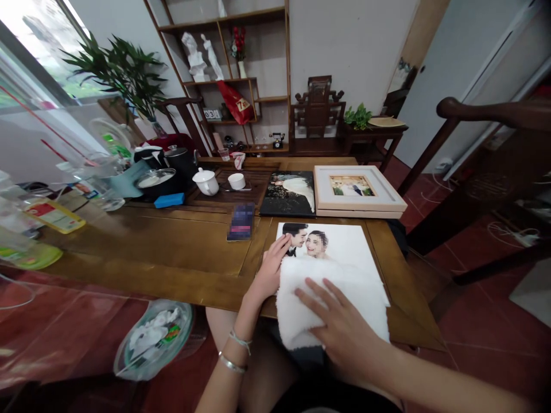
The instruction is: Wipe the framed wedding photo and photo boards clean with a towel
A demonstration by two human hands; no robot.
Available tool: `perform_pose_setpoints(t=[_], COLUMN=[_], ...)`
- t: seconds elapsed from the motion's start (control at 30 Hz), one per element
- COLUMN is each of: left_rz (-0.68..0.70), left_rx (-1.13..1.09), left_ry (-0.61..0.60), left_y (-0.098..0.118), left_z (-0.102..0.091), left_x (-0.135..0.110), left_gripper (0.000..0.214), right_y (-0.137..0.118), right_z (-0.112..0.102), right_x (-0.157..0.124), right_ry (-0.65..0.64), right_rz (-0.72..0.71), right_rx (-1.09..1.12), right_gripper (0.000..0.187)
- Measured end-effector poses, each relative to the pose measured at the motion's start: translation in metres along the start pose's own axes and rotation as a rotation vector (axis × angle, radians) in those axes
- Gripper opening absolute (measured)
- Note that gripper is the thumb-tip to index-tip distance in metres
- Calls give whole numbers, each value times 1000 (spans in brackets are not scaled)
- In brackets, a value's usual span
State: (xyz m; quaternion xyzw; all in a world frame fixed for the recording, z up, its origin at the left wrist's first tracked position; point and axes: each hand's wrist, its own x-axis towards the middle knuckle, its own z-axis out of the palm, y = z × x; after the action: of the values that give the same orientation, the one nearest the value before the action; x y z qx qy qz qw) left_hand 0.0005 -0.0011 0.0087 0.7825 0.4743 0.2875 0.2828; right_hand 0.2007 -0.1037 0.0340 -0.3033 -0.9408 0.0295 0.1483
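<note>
A white photo panel printed with a couple's portrait lies near the front edge of the wooden table. A fluffy white towel covers its lower part and hangs over the table edge. My right hand rests flat on the towel with its fingers spread. At the panel's left edge, my left hand lies with its fingers stretched out over the corner by the portrait. How much of the panel runs under the towel is hidden.
Behind the panel are a dark photo board and pale picture frames. A phone lies to the left. Farther left stand a lidded cup, a blue sponge and bottles. A lined bin stands below.
</note>
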Motion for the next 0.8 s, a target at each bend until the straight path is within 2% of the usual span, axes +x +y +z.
perform_pose_setpoints(t=[0.07, 0.13, 0.23, 0.3, 0.33, 0.4, 0.47, 0.53, 0.6, 0.63, 0.7, 0.8], left_rz=[-8, -12, -12, -7, -6, -9, -15, -16, -14, -13, -15, -11], left_rx=[4, 11, 17, 14, 12, 8, 10, 14, 16, 17, 20, 27], left_ry=[13, 33, 48, 48, 48, 50, 50, 42, 32, 27, 27, 43], left_y=[1, 3, 3, 3, 3, 3, 2, 1, 0, 0, 0, 1], left_z=[1, 2, 2, 2, 2, 2, 2, 3, 3, 3, 2, 3], left_x=[0, 0, 0, -1, -1, -1, -1, 0, 0, 0, 1, 0], left_gripper=[48, 46, 46, 46, 46, 46, 46, 46, 46, 47, 47, 46], right_y=[25, 62, 117, 137, 138, 121, 85, 45, 18, 14, 23, 67], right_z=[-8, -16, -24, -25, -25, -21, -17, -15, -16, -17, -19, -22], right_x=[2, 6, 13, 16, 16, 13, 6, -2, -10, -12, -11, 1], right_ry=[-50, -41, 23, 63, 76, 81, 47, -24, -94, -112, -116, -26], right_rz=[44, 110, 135, 149, 164, 193, 177, 98, 30, 10, 13, 112], right_rx=[60, 67, 50, 46, 39, 22, 25, 64, 110, 128, 146, 152], right_gripper=[37, 54, 52, 52, 53, 53, 53, 54, 51, 50, 52, 52])
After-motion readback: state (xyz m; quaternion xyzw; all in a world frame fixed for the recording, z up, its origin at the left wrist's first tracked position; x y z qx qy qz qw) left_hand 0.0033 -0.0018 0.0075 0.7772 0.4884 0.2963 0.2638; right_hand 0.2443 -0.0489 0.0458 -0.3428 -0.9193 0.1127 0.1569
